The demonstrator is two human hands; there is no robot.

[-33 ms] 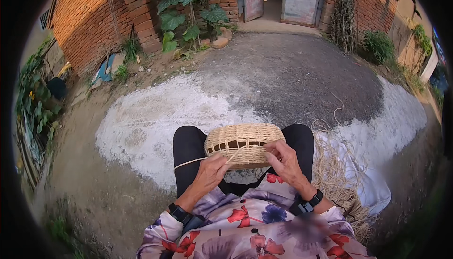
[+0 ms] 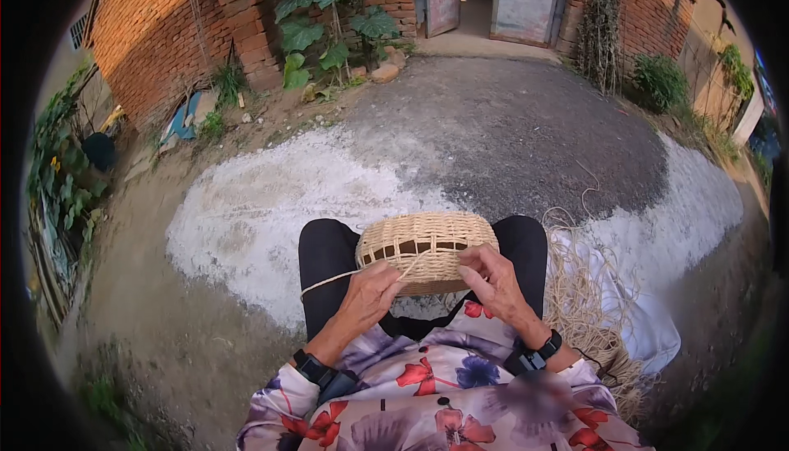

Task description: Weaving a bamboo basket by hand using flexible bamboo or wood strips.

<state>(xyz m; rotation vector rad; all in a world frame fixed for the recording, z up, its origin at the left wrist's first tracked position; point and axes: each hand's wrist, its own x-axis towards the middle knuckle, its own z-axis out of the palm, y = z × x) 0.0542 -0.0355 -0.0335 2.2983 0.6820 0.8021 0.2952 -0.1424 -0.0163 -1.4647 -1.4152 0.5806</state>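
I see the basket on the lap, centre near. My left hand pinches a cord trailing left from it. My right hand grips the basket's near rim, fingers curled, though its hold is partly hidden. A fibre pile lies right.

The hands hide the woven basket's near rim.

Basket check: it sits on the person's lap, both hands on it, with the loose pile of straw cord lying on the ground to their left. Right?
Not quite. In the head view the pile of straw cord lies to the person's right, not left. The basket is on the lap, with the left hand and right hand on it.
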